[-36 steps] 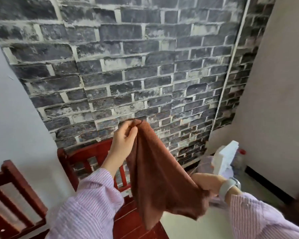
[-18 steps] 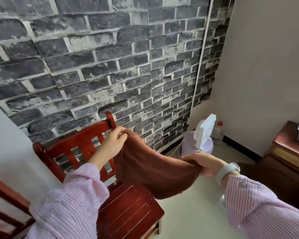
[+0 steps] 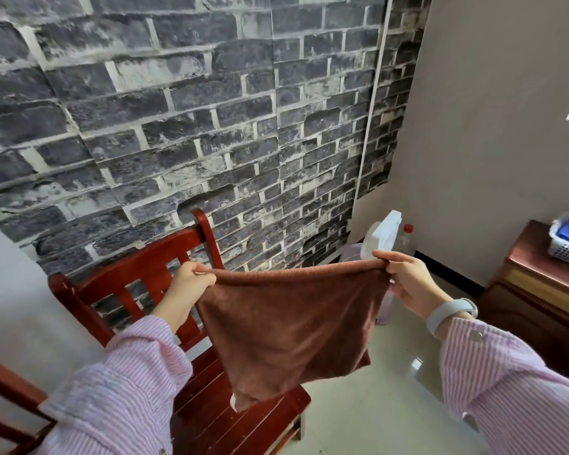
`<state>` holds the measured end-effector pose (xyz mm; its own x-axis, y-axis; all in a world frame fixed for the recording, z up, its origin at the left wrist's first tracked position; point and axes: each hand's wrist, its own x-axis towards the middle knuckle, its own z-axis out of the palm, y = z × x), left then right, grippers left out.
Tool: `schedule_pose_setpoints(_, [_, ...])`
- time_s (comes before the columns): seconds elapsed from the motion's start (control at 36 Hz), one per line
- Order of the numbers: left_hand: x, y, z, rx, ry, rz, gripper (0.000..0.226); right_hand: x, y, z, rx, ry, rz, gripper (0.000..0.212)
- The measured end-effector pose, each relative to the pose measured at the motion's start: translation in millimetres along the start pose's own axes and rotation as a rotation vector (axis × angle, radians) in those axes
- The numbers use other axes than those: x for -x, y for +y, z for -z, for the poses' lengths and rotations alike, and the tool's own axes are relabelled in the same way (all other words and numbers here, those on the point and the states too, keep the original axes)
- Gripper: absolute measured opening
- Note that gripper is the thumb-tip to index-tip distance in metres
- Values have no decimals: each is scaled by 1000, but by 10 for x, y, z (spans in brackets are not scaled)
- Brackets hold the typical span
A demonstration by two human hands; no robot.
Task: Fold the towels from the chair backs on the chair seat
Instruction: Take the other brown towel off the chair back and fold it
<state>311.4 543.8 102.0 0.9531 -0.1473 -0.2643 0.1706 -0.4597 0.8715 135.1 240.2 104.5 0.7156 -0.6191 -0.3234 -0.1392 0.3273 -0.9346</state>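
brown towel (image 3: pixel 293 326) is held up in the air, spread between both hands, hanging over the front of the red wooden chair (image 3: pixel 135 274). top edge is pulled fairly taut. left hand (image 3: pixel 191 284) is pinched on the top-left corner, right hand (image 3: pixel 408 280) is pinched on the top-right corner. nothing else is held.

towel appears already doubled, judged from the thick rolled top edge; not certain. bottom edge hangs skewed: lowest point at the left, just above or touching the chair seat (image 3: pixel 243 418); contact cannot be confirmed. a small pale tag is seen at that low corner.

step is judged as: towel squared up before being laid on the seat for folding.

risks from here:
- uneven hang. if it is lowered as is, the low corner is landed first and bunched under, so a crooked fold is produced.
- right side of the towel hangs past the seat edge, over the floor (image 3: pixel 375 405). if it is laid without a shift leftward, part is draped off and can be dragged down.
- only fingertip pinches are used; a corner can be lost if the towel is shaken.
- chair back is just behind the left hand; knuckles or cloth can be snagged on a slat.

white spray bottle (image 3: pixel 380 234) and wooden cabinet (image 3: pixel 539 290) are near the right hand, not touched.
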Motion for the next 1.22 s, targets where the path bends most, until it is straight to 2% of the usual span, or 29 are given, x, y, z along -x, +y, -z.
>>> schedule_pose_setpoints(0.14, [37,-79,-97,6,-125,-28,38,-83,82,118,-93,9,-98,24])
schedule_pose_setpoints(0.19, [44,-55,-124,105,-139,-22,33,-106,85,119,-92,2,-109,15])
schedule_pose_setpoints(0.28, [49,-38,-119,276,-191,104,15,-125,88,156,11,-65,-177,19])
schedule_pose_setpoints(0.39, [28,-221,-26,20,-329,215,13,-57,200,236,233,-200,-340,24])
schedule_pose_setpoints(0.44, [47,-329,-5,-62,-345,217,9,-9,301,259,302,-213,-384,25])
schedule_pose_setpoints(0.47, [66,-377,-12,-93,-339,197,9,-1,362,268,305,-199,-384,31])
schedule_pose_setpoints(0.56, [97,-494,-80,-131,-234,99,13,-29,524,274,240,-95,-322,43])
schedule_pose_setpoints(0.75, [119,-512,-102,-140,-19,-148,15,-87,518,191,292,-4,-79,36])
schedule_pose_setpoints(0.86, [86,-431,-53,-157,31,-210,20,-170,421,160,554,2,105,31])
schedule_pose_setpoints(0.97, [39,-462,-28,-236,-1,-191,26,-173,362,141,877,-95,245,31])
schedule_pose_setpoints(1.08, [57,-561,-63,-374,-22,-178,31,-203,432,135,1175,-148,309,26])
schedule_pose_setpoints(1.22, [111,-727,-85,-585,-42,-244,18,-274,561,191,1325,-174,330,21])
